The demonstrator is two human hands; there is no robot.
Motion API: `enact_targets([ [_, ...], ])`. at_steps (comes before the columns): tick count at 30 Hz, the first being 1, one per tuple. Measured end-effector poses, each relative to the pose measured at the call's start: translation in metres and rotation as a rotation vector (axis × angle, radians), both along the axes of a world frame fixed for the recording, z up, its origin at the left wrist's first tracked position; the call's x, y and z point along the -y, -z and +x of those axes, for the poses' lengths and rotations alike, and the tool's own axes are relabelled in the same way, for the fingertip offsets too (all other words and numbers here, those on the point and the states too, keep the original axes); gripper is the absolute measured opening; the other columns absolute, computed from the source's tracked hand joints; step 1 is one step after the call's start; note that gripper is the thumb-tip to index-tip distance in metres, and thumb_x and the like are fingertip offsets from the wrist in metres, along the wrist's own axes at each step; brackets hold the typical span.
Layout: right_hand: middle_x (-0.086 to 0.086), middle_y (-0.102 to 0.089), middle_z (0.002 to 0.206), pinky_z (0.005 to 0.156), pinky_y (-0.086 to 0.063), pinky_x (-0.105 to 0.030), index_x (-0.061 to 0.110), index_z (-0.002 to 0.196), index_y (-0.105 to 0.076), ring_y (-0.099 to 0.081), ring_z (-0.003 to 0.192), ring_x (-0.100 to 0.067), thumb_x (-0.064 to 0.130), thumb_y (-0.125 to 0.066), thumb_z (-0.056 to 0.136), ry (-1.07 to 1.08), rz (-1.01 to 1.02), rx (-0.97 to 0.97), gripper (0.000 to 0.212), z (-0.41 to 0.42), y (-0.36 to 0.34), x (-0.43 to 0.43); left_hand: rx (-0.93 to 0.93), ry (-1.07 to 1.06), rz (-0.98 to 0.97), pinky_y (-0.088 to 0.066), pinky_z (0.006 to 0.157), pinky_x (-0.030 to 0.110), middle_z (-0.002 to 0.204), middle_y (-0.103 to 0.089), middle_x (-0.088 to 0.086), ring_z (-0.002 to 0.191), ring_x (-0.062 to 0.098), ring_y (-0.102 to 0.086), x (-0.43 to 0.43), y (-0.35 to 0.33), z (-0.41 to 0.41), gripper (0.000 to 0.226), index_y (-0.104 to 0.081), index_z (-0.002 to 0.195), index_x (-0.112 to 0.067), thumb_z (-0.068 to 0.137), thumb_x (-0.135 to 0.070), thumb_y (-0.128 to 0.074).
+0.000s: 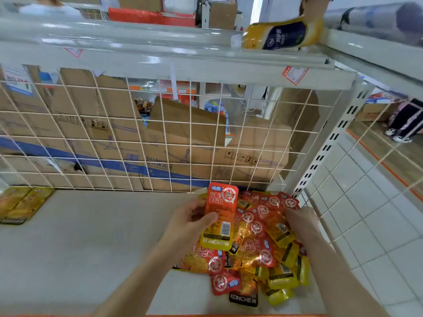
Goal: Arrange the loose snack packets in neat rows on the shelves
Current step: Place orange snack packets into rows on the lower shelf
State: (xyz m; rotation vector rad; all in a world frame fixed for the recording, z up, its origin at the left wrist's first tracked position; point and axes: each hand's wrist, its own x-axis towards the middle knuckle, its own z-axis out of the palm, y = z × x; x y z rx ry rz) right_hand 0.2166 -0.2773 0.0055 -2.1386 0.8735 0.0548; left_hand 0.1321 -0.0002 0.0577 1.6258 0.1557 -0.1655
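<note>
left hand [190,221] grips one red-and-yellow snack packet [220,216], thumb across its front, holding it upright above the pile of loose packets [258,250]. the pile lies jumbled at the right end of the grey shelf [91,243], close to the wire mesh back [137,138] and the slotted upright [320,154]. right hand [301,221] rests on the pile's right edge, fingers bent down among the packets; whether it pinches one cannot be determined. two yellow packets [23,205] lie side by side at the far left of the same shelf, well apart from the pile. a yellow pouch [283,34] shows at the edge of the upper shelf [160,65]. cardboard boxes [183,133] stand behind the mesh.
</note>
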Motion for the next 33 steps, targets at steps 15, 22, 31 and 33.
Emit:
enact_targets([
  [15, -0.011, -0.06, 0.094, 0.071, -0.044, -0.041, 0.015, 0.102, -0.053, -0.056, 0.081, -0.03, 0.027, -0.043, 0.103, 0.04, -0.061, 0.58, 0.015, -0.025, -0.056, -0.018, -0.029, -0.029, -0.073, -0.06, 0.08, 0.035, 0.102, -0.077, 0.0, 0.091, 0.017, -0.075, -0.001, -0.008, 0.005, 0.028, -0.068, 0.118, -0.018, 0.09, -0.024, -0.071],
  [22, -0.001, -0.057, 0.073, 0.049, -0.036, -0.029, 0.025, 0.104, -0.046, -0.051, 0.055, -0.018, 0.041, -0.037, 0.106, -0.078, 0.124, 0.683, 0.019, -0.054, -0.106, -0.053, -0.045, -0.06, -0.268, -0.057, 0.089, 0.048, 0.103, -0.076, 0.006, 0.095, 0.027, -0.074, -0.005, -0.023, 0.011, 0.028, -0.065, 0.116, -0.012, 0.089, -0.018, -0.071],
  [31, 0.005, -0.062, 0.083, 0.057, -0.047, -0.024, 0.015, 0.123, -0.051, -0.058, 0.066, -0.007, 0.04, -0.054, 0.099, -0.243, 0.125, 0.501, 0.035, -0.075, -0.097, -0.119, 0.017, -0.119, -0.122, -0.057, 0.089, 0.055, 0.099, -0.077, 0.003, 0.092, 0.025, -0.075, -0.034, -0.026, 0.0, 0.021, -0.067, 0.109, -0.02, 0.09, -0.013, -0.073],
  [33, 0.017, -0.054, 0.084, 0.056, -0.037, -0.008, 0.016, 0.124, -0.049, -0.051, 0.068, 0.004, 0.035, -0.061, 0.096, -0.286, 0.105, 0.466, 0.036, -0.081, -0.094, -0.136, 0.008, -0.148, -0.117, -0.059, 0.086, 0.053, 0.1, -0.076, 0.004, 0.09, 0.024, -0.075, -0.04, -0.023, -0.005, 0.026, -0.062, 0.11, -0.022, 0.089, -0.009, -0.072],
])
